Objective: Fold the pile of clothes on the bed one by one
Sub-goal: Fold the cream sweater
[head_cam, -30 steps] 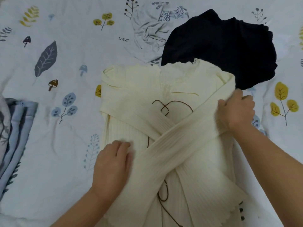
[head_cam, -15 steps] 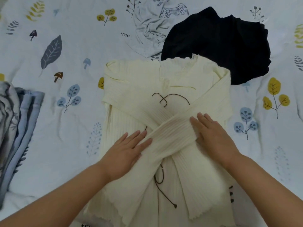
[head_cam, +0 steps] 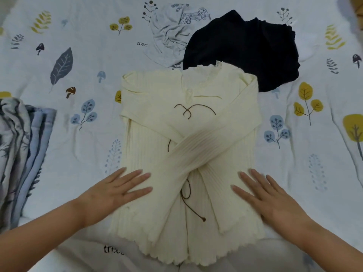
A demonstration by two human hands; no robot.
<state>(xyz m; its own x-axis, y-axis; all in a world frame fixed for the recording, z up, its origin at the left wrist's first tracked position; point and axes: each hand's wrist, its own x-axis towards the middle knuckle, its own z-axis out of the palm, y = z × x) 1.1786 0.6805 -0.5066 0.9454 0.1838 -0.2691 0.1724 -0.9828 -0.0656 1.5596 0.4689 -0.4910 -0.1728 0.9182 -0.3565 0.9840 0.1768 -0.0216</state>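
A cream ribbed top (head_cam: 155, 107) lies flat on the bed, collar away from me, both sleeves folded across its front in an X. A brown lace runs down its middle. My left hand (head_cam: 115, 190) lies flat with spread fingers on the lower left of the top, over the left sleeve end. My right hand (head_cam: 269, 199) lies flat on the lower right part, beside the other sleeve end. Behind the top sit a crumpled black garment (head_cam: 243, 48) and a crumpled light grey printed garment (head_cam: 172, 34).
The bed sheet (head_cam: 82, 161) is white with leaves, trees and mushrooms printed on it. A blue-grey striped fabric pile (head_cam: 21, 146) lies at the left edge. Bare sheet lies left and right of the cream top.
Both hands slid down the crossed sleeves toward the hem and spread outward, going from gripping the fabric to lying flat. The view shifted slightly.
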